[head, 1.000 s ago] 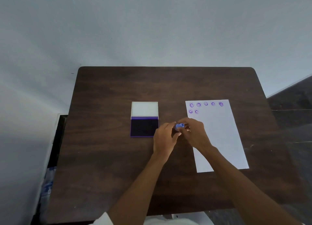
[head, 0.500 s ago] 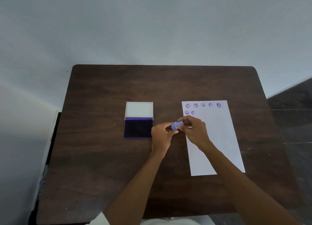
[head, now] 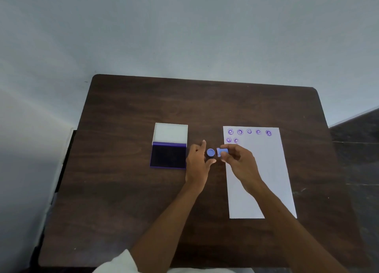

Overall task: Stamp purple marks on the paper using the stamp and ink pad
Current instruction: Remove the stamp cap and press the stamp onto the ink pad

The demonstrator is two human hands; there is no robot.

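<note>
right hand fingers grasp stamp sideways, face exposed | left hand fingers pinch cap, just off | ink pad open left for inking | paper right

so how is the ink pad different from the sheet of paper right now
The ink pad is dark purple, with a white lid hinged open behind it; the paper is white with seven purple marks along its top. The ink pad lies left of both hands, uncovered; the paper lies right, partly under the right hand, which holds the stamp. Both rest flat on the table.
</note>
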